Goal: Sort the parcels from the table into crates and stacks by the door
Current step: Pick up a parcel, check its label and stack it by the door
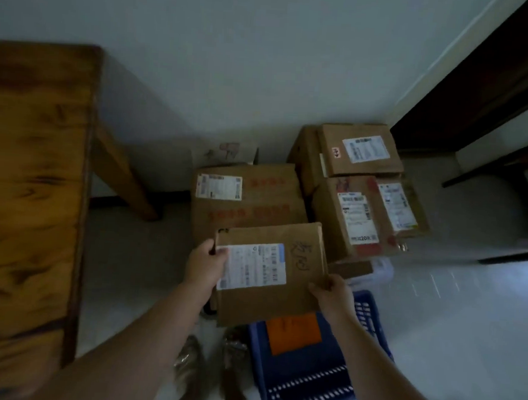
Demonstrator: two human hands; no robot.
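Head view: the flat brown cardboard parcel with a white label (270,271) hangs above the far rim of the blue plastic crate (313,388), just short of the stacked brown cardboard boxes (250,199) by the dark door (479,89). The left hand (206,267) curls round its left edge, thumb on the label. The right hand (331,292) pinches the near right corner. Best to hold it level, check the label, then lower it squarely.
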